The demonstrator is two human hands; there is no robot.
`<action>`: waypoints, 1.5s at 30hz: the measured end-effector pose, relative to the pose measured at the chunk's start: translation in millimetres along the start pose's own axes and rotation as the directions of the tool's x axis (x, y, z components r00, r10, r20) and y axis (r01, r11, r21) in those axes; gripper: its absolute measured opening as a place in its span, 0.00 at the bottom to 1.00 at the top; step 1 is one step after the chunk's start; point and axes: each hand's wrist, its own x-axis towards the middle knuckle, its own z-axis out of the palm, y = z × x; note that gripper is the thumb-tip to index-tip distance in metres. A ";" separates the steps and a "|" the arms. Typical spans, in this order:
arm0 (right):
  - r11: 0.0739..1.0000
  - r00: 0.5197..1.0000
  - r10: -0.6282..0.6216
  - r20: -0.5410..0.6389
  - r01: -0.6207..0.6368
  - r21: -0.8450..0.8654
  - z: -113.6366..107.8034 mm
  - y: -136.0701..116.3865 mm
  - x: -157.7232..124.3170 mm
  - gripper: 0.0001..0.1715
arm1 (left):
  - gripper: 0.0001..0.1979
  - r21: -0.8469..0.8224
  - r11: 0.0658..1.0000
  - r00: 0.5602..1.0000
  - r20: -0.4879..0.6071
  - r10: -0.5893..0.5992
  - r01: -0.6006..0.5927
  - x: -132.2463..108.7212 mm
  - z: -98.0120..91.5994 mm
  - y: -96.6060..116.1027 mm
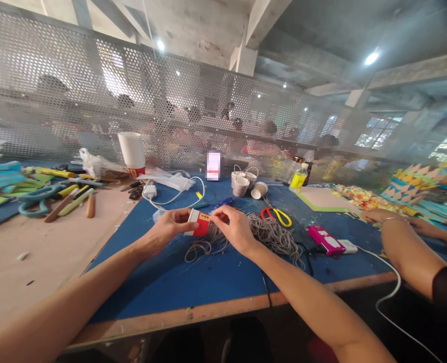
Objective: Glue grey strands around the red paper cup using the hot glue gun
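A red and white paper cup [200, 225] lies on its side in the air above the blue table, its white rim toward the left. My left hand [169, 228] grips it by the rim end, thumb along the side. The fingers of my right hand [234, 225] are pinched together at the cup's right end; whatever they hold is too small to make out. Grey cord [278, 236] lies in a tangled heap beside and under my right hand. Behind it are scissors [279, 217] with red and yellow handles, and small cord-wrapped cups [240, 185], one tipped over.
A stack of paper cups [131, 151], a white cable [204, 189] and a phone [213, 166] stand or lie toward the mesh screen. Tools [72, 199] lie at left. To the right are a yellow-labelled bottle [299, 177], a magenta box [326, 240] and another person's arm [404, 247].
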 end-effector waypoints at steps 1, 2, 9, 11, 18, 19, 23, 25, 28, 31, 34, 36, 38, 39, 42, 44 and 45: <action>1.000 1.000 0.003 0.004 -0.003 0.006 0.2 0.3 -0.1 0.14 | 0.17 0.000 1.000 1.000 0.002 0.000 0.000 -0.1 0.0 0.0; 1.000 1.000 0.006 0.008 -0.006 0.012 0.5 0.7 -0.2 0.14 | 0.17 0.000 1.000 1.000 0.006 0.000 0.000 -0.2 -0.1 0.0; 0.999 1.000 0.012 0.018 -0.013 0.039 1.3 2.6 -0.8 0.16 | 0.16 0.004 1.000 0.999 0.039 -0.003 0.003 -0.7 -1.3 -0.8; 0.999 1.000 0.015 0.022 -0.016 0.042 1.1 2.4 -0.8 0.16 | 0.15 0.005 1.000 0.999 0.043 -0.004 0.004 -1.0 -1.6 -0.5; 0.998 0.999 0.031 0.043 -0.033 0.046 -0.3 0.0 -1.5 0.17 | 0.15 0.004 1.000 0.998 0.056 -0.007 0.006 -1.3 -1.6 1.2; 0.999 0.998 0.031 0.045 -0.033 0.043 -0.6 -0.5 -1.6 0.17 | 0.15 0.004 1.000 0.998 0.058 -0.007 0.007 -1.3 -1.4 1.6; 0.998 0.998 0.033 0.045 -0.035 0.049 -1.2 -2.8 -1.9 0.17 | 0.16 0.015 1.000 0.998 0.058 -0.012 0.011 -1.6 -1.0 2.8; 0.998 0.999 0.035 0.042 -0.037 0.050 -1.4 -3.6 -1.9 0.17 | 0.16 0.020 1.000 0.998 0.063 -0.015 0.014 -1.6 -1.4 2.8; 0.998 0.999 0.031 0.044 -0.033 0.052 -1.1 -3.3 -1.6 0.16 | 0.16 0.019 1.000 0.997 0.076 -0.016 0.015 -1.7 -2.3 2.1; 0.997 0.998 0.032 0.045 -0.034 0.063 -0.6 -1.5 -0.9 0.15 | 0.16 0.022 1.000 0.996 0.085 -0.018 0.016 -2.0 -3.0 1.4; 0.998 0.999 0.032 0.035 -0.034 0.053 -0.4 0.0 -0.2 0.15 | 0.15 0.032 0.999 0.996 0.089 -0.014 0.011 -2.2 -3.4 0.7; 0.999 0.999 0.027 0.031 -0.028 0.045 -0.6 0.2 0.1 0.15 | 0.15 0.031 0.999 0.996 0.093 -0.009 0.006 -2.0 -3.6 0.3; 0.999 0.999 0.027 0.031 -0.029 0.043 -0.8 -0.1 0.3 0.16 | 0.15 0.027 1.000 0.995 0.101 -0.009 0.006 -1.6 -3.7 0.1; 0.999 0.999 0.030 0.033 -0.031 0.042 -0.8 -0.3 0.4 0.16 | 0.15 0.025 1.000 0.994 0.104 -0.009 0.007 -1.4 -3.8 0.0; 0.998 0.999 0.041 0.033 -0.043 0.042 -0.7 -0.6 0.9 0.16 | 0.14 0.024 1.000 0.994 0.107 -0.007 0.004 -1.0 -4.3 -0.3; 0.998 0.998 0.051 0.032 -0.053 0.044 -0.3 -0.3 1.2 0.16 | 0.14 0.023 1.000 0.994 0.108 -0.005 0.002 -0.8 -4.8 -0.9; 0.997 0.998 0.057 0.033 -0.058 0.046 0.0 0.0 1.4 0.16 | 0.15 0.023 1.000 0.994 0.110 -0.005 0.002 -0.7 -5.1 -1.2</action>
